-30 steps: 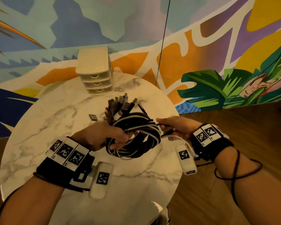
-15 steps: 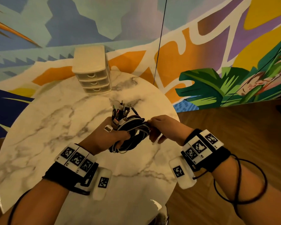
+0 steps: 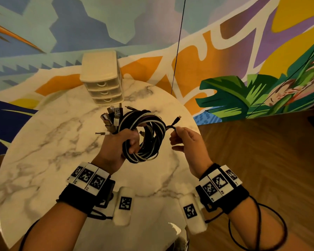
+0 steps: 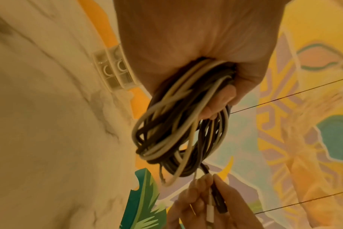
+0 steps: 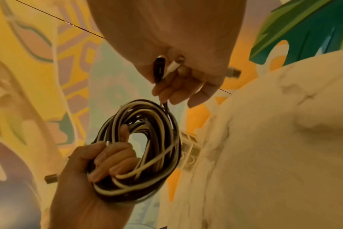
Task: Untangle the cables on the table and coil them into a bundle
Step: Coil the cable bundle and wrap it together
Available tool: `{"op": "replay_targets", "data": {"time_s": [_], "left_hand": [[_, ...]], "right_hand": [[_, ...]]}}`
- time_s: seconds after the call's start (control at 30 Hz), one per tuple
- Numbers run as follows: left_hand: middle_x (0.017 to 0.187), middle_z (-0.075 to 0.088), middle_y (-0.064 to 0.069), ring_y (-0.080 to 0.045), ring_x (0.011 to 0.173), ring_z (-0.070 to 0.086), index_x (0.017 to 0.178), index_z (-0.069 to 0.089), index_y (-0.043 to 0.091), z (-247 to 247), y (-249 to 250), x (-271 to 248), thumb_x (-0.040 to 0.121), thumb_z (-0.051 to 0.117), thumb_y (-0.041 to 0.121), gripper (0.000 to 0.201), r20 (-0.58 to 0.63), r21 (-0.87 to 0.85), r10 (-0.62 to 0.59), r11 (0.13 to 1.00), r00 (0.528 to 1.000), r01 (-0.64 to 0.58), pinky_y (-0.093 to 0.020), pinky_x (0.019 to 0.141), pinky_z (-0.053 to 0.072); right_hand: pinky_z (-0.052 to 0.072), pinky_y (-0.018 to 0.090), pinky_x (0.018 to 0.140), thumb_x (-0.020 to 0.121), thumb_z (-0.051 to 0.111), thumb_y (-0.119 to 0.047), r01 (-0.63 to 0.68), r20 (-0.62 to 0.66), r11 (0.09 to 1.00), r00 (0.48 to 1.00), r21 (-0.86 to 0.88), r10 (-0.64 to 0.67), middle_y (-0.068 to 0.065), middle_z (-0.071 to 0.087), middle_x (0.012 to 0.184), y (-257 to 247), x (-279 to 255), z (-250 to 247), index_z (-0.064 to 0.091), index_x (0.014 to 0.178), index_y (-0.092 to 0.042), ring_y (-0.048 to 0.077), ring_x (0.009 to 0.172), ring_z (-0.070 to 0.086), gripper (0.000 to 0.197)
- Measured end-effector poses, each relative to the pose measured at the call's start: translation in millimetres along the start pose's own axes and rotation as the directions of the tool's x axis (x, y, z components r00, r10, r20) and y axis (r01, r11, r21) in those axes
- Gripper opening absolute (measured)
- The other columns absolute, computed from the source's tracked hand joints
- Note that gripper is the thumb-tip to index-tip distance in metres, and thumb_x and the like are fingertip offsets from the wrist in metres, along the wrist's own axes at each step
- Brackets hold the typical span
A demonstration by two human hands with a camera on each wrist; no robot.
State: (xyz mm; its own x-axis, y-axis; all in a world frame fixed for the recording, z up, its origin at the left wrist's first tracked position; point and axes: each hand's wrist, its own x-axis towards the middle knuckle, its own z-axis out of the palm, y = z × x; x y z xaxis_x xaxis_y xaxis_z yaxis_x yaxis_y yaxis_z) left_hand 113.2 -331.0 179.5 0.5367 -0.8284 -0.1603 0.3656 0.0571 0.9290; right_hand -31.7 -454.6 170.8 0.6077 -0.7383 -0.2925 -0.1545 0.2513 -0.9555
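While the left hand is gripping the coil with curled fingers at mid-frame above the tabletop, the right hand is pinching two cable ends just right of it; drawers are sitting behind.

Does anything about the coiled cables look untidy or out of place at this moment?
Yes. The cable coil in the left hand is mostly neat, but loose cable ends trail out to the right hand, and a cluster of plugs sticks out unevenly at the far side.
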Motion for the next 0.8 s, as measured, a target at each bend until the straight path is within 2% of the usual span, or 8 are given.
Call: {"op": "replay_targets", "data": {"time_s": [0.13, 0.27, 0.33, 0.43, 0.57, 0.67, 0.73, 0.8], "left_hand": [[0.051, 0.037, -0.002, -0.014, 0.038, 0.031, 0.098, 0.055, -0.010, 8.1, -3.7, -0.5, 0.067, 0.058, 0.013, 0.038, -0.019, 0.046, -0.001, 0.999, 1.000, 0.002, -0.023, 0.045, 0.031], [0.045, 0.037, -0.003, -0.016, 0.037, 0.033, 0.084, 0.047, -0.023, 11.8, -5.8, -2.6, 0.059, 0.060, 0.030, 0.060, -0.058, 0.134, 0.002, 0.991, 0.998, 0.006, -0.024, 0.047, 0.032], [0.044, 0.036, -0.003, -0.015, 0.037, 0.032, 0.083, 0.048, -0.020, 12.7, -4.5, -3.3, 0.059, 0.060, 0.029, 0.056, -0.083, 0.116, 0.014, 0.993, 0.996, -0.004, -0.024, 0.047, 0.032], [0.048, 0.035, 0.000, -0.014, 0.038, 0.031, 0.087, 0.055, -0.007, 16.6, 0.1, -3.7, 0.066, 0.057, 0.014, 0.029, -0.138, -0.020, 0.027, 0.999, 0.990, -0.030, -0.021, 0.045, 0.032], [0.049, 0.036, 0.001, -0.011, 0.038, 0.031, 0.085, 0.053, 0.004, 16.9, 4.3, -2.8, 0.071, 0.048, 0.008, 0.015, -0.210, -0.166, 0.029, 0.984, 0.977, -0.064, -0.020, 0.043, 0.035], [0.046, 0.036, 0.002, -0.011, 0.036, 0.032, 0.081, 0.050, 0.006, 15.6, 1.8, -1.6, 0.070, 0.049, 0.010, 0.012, -0.250, -0.091, 0.027, 0.995, 0.968, -0.051, -0.020, 0.043, 0.033], [0.043, 0.036, 0.002, -0.013, 0.036, 0.032, 0.070, 0.047, 0.009, 20.7, -3.1, -2.4, 0.069, 0.051, 0.011, 0.004, -0.249, 0.031, 0.041, 0.999, 0.968, -0.034, -0.020, 0.045, 0.032], [0.040, 0.041, 0.002, -0.014, 0.037, 0.037, 0.059, 0.045, 0.006, 26.9, -11.4, -3.9, 0.074, 0.055, 0.010, 0.019, -0.264, 0.142, 0.063, 0.989, 0.963, -0.026, -0.022, 0.046, 0.035]], "right_hand": [[0.045, 0.027, 0.065, 0.099, 0.045, -0.019, 0.032, 0.048, 0.997, 0.998, -0.068, -0.028, -0.007, 0.063, 0.066, -0.5, -10.9, 8.6, 0.067, 0.081, -0.015, 0.008, 0.065, 0.057, 0.029], [0.042, 0.018, 0.056, 0.094, 0.056, -0.020, 0.027, 0.096, 0.991, 0.995, -0.133, -0.015, -0.002, 0.066, 0.065, -9.7, -10.9, 4.4, 0.074, 0.081, -0.014, 0.010, 0.063, 0.055, 0.023], [0.042, 0.018, 0.056, 0.093, 0.057, -0.020, 0.019, 0.115, 0.993, 0.993, -0.116, -0.005, 0.000, 0.066, 0.065, -12.9, -10.3, 2.3, 0.074, 0.079, -0.014, 0.011, 0.064, 0.055, 0.023], [0.040, 0.027, 0.064, 0.093, 0.055, -0.021, 0.000, 0.051, 1.000, 0.999, -0.030, 0.002, 0.001, 0.065, 0.064, -11.4, -11.2, 2.0, 0.071, 0.074, -0.016, 0.013, 0.064, 0.057, 0.026], [0.039, 0.026, 0.059, 0.095, 0.050, -0.020, -0.063, -0.046, 0.995, 0.997, 0.076, 0.067, -0.001, 0.060, 0.058, -6.8, -13.6, -2.8, 0.066, 0.071, -0.013, 0.012, 0.059, 0.054, 0.030], [0.041, 0.022, 0.055, 0.094, 0.050, -0.016, -0.024, -0.015, 0.998, 1.000, 0.066, 0.025, 0.001, 0.060, 0.058, -7.6, -17.0, -2.3, 0.068, 0.072, -0.009, 0.012, 0.057, 0.054, 0.029], [0.040, 0.020, 0.053, 0.093, 0.054, -0.017, 0.037, 0.034, 0.999, 0.999, -0.029, -0.036, 0.003, 0.061, 0.060, -9.8, -19.3, 4.2, 0.070, 0.075, -0.006, 0.012, 0.057, 0.052, 0.027], [0.039, 0.020, 0.051, 0.092, 0.059, -0.021, 0.096, 0.083, 0.986, 0.993, -0.136, -0.085, 0.010, 0.059, 0.059, -12.7, -18.6, 12.8, 0.070, 0.074, -0.001, 0.014, 0.054, 0.050, 0.029]]}}
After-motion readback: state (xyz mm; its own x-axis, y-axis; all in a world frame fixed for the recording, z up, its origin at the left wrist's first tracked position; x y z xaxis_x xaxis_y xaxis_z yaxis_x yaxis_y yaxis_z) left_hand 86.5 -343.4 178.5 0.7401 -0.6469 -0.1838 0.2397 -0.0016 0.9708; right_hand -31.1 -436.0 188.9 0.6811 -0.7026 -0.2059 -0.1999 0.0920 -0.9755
